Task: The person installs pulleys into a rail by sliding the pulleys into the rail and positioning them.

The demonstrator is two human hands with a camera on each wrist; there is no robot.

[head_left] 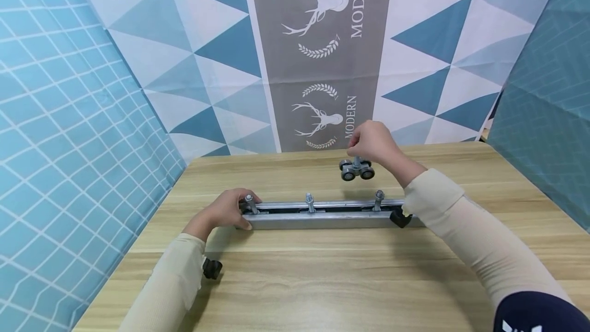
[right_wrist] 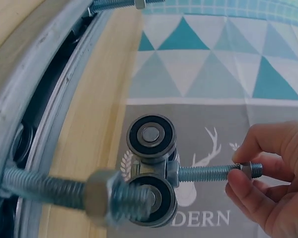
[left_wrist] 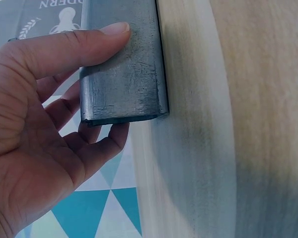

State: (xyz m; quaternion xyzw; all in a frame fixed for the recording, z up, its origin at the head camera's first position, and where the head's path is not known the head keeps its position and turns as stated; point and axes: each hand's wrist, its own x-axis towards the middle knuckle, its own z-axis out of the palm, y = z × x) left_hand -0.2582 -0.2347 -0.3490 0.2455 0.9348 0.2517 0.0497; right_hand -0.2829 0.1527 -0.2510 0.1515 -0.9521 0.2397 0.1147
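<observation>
A grey metal track [head_left: 322, 221] lies across the wooden table, its slot facing up. Several threaded bolts stand out of the slot, among them a middle bolt [head_left: 310, 202] and a right bolt [head_left: 378, 201]. At the track's left end my left hand [head_left: 229, 209] grips it, thumb on the near side and fingers behind. Above and behind the track, my right hand [head_left: 372, 141] pinches a roller trolley [head_left: 356, 169] by its bolt, wheels hanging down. The right wrist view shows the trolley's bearing wheels [right_wrist: 150, 135] and the fingertips around the nut near the bolt's end.
The wooden table [head_left: 295, 281] extends in front of and behind the track. A patterned cloth [head_left: 318, 65] hangs along the table's back edge. Blue cloths stand at the left [head_left: 69, 132] and right [head_left: 544, 96] sides.
</observation>
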